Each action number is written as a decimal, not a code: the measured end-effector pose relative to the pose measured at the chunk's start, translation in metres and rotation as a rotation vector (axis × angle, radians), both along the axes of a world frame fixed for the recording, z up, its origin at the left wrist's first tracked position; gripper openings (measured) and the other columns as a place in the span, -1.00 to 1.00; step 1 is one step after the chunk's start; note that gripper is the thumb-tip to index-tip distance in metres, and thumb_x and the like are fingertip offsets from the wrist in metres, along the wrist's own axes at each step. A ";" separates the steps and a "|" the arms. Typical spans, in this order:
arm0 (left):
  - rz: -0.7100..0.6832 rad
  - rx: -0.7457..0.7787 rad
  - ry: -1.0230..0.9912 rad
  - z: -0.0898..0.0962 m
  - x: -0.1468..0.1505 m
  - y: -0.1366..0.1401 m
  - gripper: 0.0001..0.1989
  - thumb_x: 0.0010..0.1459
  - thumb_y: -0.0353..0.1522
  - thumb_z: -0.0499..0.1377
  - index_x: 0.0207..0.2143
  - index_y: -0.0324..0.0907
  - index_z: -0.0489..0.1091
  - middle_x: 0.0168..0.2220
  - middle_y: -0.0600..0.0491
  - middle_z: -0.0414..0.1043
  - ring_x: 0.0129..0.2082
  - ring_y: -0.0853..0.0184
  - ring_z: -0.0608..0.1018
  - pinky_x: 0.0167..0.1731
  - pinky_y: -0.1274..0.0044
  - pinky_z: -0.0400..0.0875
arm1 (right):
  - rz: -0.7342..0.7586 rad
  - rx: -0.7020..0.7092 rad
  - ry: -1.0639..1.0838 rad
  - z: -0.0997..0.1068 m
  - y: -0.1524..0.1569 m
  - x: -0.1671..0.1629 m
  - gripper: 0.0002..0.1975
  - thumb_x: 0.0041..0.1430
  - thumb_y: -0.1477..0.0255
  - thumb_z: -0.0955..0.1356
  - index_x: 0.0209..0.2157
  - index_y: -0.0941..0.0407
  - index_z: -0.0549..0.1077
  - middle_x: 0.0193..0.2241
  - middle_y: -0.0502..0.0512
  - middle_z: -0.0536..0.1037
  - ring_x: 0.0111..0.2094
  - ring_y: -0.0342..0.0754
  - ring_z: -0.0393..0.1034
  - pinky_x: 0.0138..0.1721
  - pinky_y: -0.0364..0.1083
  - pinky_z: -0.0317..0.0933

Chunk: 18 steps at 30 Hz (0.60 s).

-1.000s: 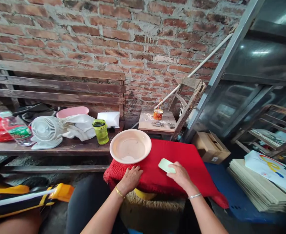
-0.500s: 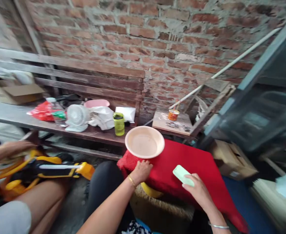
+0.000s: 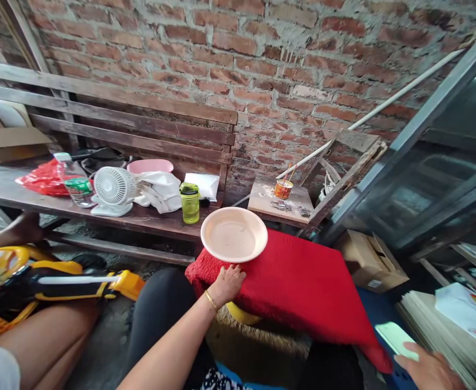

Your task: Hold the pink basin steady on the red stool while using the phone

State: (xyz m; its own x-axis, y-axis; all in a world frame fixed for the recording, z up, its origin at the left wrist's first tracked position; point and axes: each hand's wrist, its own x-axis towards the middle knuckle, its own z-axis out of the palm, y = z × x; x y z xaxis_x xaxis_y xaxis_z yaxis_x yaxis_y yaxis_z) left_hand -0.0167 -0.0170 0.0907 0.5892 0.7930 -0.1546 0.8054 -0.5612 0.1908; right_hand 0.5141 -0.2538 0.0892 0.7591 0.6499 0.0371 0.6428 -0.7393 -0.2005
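Note:
My left hand (image 3: 228,283), with a gold bracelet at the wrist, lies on the red cloth (image 3: 298,287) with its fingers stretched toward a basin. Its fingertips are right by the near rim of this pale peach basin (image 3: 234,234), which stands on the cloth-covered surface and has nothing large inside. At the lower right, beyond the end of the cloth, my right hand (image 3: 430,368) grips a light green phone (image 3: 394,337) by its near end. Part of that hand is cut off by the frame edge.
A bench (image 3: 160,219) holds a green bottle (image 3: 190,205), a white fan (image 3: 112,189) and bags. A small table (image 3: 258,197) bears an orange cup (image 3: 283,188). At left, another person's legs flank a yellow toy vehicle (image 3: 63,279). Right: a cardboard box (image 3: 370,260), stacked paper (image 3: 436,330).
My right hand has carried the phone right and down, from above the cloth to past its right end. My left hand stays by the basin. The view has shifted slightly.

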 end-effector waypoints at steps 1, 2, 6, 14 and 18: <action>0.007 0.010 -0.007 0.001 -0.001 0.000 -0.52 0.38 -0.57 -0.06 0.20 -0.11 0.44 0.29 -0.25 0.36 0.33 -0.04 0.38 0.25 -0.01 0.29 | -0.031 -0.030 -0.008 0.002 -0.002 0.003 -0.60 -0.28 0.05 0.33 -0.38 -0.10 0.61 -0.27 0.57 0.55 -0.41 0.30 0.51 -0.18 0.32 0.27; 0.012 0.022 -0.015 0.002 -0.002 0.001 -0.52 0.38 -0.57 -0.06 0.20 -0.11 0.44 0.27 -0.25 0.39 0.31 -0.03 0.40 0.25 0.00 0.30 | -0.017 -0.034 0.014 0.004 0.002 -0.005 -0.59 -0.28 0.04 0.33 -0.37 -0.10 0.61 -0.25 0.56 0.54 -0.40 0.31 0.51 -0.16 0.33 0.27; 0.019 0.060 -0.005 -0.003 -0.006 0.002 -0.53 0.39 -0.56 -0.06 0.18 -0.09 0.47 0.25 -0.24 0.41 0.32 -0.01 0.39 0.25 0.04 0.31 | 0.348 0.160 0.266 0.022 0.064 -0.135 -0.58 -0.15 0.07 0.37 -0.26 -0.05 0.62 -0.12 0.30 0.57 -0.12 0.23 0.54 0.00 0.15 0.36; -0.005 0.056 0.094 -0.018 -0.010 0.013 -0.40 0.36 -0.58 -0.10 0.32 -0.04 0.38 0.43 -0.20 0.21 0.40 -0.01 0.30 0.26 0.05 0.33 | 0.752 0.147 0.384 0.036 0.139 -0.288 -0.64 -0.17 0.43 0.40 -0.26 -0.08 0.68 -0.19 0.08 0.60 -0.14 0.13 0.51 -0.10 -0.01 0.34; -0.013 0.064 0.063 -0.015 -0.009 0.008 -0.40 0.36 -0.58 -0.09 0.30 0.00 0.39 0.41 -0.17 0.24 0.41 0.00 0.29 0.29 0.05 0.31 | 0.464 0.171 0.445 0.026 0.077 -0.178 -0.59 -0.23 0.24 0.40 -0.25 -0.03 0.65 -0.20 0.15 0.60 -0.18 0.19 0.55 -0.11 0.06 0.39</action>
State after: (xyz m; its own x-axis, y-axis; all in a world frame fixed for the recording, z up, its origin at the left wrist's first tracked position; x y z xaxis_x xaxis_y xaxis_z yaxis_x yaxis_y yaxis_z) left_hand -0.0254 -0.0087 0.0755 0.5900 0.7951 -0.1405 0.8074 -0.5809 0.1035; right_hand 0.3360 -0.1764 0.1147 0.3687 0.9258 -0.0835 0.7154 -0.3400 -0.6104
